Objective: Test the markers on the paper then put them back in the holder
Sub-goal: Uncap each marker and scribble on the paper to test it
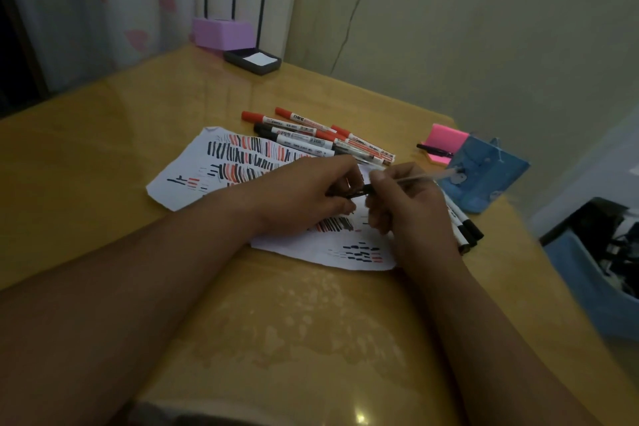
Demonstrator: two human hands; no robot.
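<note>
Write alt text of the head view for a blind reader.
The left hand and right hand hold one black marker over paper full of red and black strokes. More markers lie beyond on the yellow table; a blue holder stands at right.

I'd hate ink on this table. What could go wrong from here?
1. The left hand and right hand both grip one marker above the paper; if it jerks apart, the tip might streak the table.
2. The black markers by the right wrist lie loose; that arm could sweep them toward the table's edge.
</note>
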